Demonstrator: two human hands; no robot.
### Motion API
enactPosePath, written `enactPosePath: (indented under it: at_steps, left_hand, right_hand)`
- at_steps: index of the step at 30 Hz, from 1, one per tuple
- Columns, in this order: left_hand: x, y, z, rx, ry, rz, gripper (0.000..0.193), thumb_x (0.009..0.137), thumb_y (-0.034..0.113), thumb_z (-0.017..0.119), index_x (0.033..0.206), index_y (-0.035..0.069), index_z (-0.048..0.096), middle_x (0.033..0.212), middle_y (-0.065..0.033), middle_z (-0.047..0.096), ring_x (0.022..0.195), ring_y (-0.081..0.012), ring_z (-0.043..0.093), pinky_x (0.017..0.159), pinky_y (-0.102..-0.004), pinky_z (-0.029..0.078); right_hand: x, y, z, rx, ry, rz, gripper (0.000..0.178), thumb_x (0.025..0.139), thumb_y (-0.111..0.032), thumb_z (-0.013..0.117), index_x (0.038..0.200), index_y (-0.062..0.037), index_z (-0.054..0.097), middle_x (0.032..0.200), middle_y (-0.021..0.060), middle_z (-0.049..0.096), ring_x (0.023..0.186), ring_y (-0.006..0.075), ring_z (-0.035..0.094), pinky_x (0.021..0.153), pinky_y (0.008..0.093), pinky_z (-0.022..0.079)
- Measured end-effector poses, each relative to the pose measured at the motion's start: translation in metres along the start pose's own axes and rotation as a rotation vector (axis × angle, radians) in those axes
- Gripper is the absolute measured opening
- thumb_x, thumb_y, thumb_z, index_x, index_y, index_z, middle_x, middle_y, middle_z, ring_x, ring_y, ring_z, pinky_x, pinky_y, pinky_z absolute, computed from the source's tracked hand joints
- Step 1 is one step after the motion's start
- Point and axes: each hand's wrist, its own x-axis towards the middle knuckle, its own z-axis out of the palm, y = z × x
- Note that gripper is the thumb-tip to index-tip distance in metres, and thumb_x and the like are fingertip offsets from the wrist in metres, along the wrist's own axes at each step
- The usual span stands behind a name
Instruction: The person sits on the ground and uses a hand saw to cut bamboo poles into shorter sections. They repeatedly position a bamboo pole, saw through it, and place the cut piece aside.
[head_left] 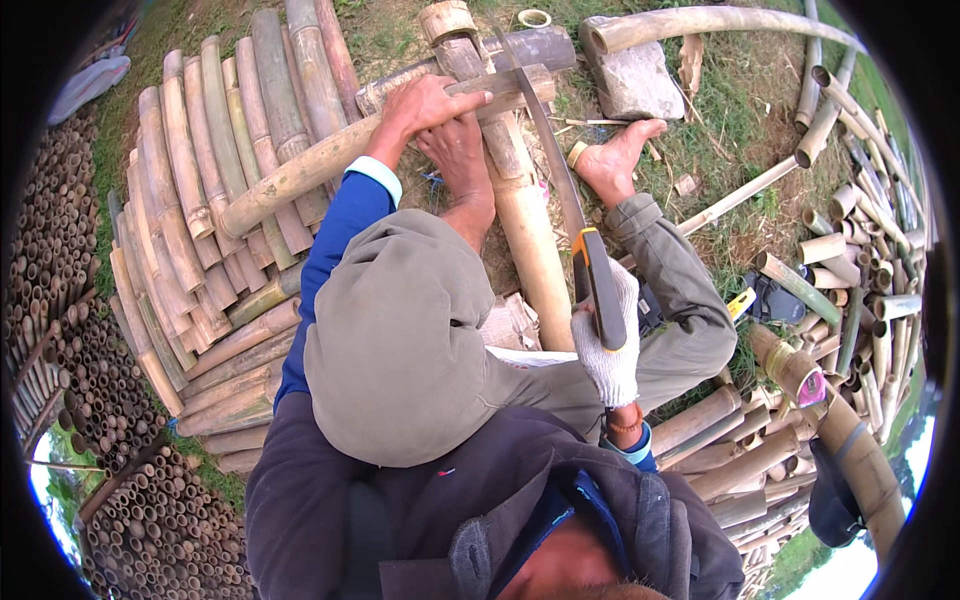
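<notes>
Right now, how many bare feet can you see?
2. The left foot rests against the bamboo pole below the left hand; the right foot is on the grass beside the saw in the right hand. None seems hidden.

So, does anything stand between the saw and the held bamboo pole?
Nothing visible: the right hand holds the saw, its blade already across the bamboo pole, just right of a co-worker's bare hands gripping it.

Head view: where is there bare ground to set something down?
A grass patch lies bare between the stone and the scattered bamboo offcuts. Crowded: the stacked bamboo on the left, the saw and bamboo pole in the middle.
</notes>
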Motion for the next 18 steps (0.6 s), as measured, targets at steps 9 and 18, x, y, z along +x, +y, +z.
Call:
enactPosePath:
  at_steps: [9,18]
  left_hand:
    - [-0.001,0.010,0.003,-0.022,-0.053,0.005,0.120,0.069,0.096,0.064,0.146,0.004,0.069,0.139,-0.0266,0.071,0.129,-0.0404,0.070,0.109,-0.0507,0.055]
    - [-0.004,0.004,0.009,-0.077,0.036,0.074,0.104,0.077,0.091,0.064,0.127,0.002,0.079,0.123,-0.0257,0.078,0.115,-0.0409,0.076,0.100,-0.0518,0.059]
  right_hand:
    - [0.060,0.004,0.026,0.157,0.005,0.077,0.062,0.090,0.000,0.067,0.150,-0.0001,0.050,0.138,0.0177,0.061,0.130,0.0302,0.061,0.115,0.0378,0.045]
    - [0.078,0.018,0.025,0.220,-0.012,0.041,0.053,0.093,-0.004,0.069,0.144,-0.0023,0.054,0.130,0.0155,0.064,0.118,0.0286,0.065,0.107,0.0375,0.050]
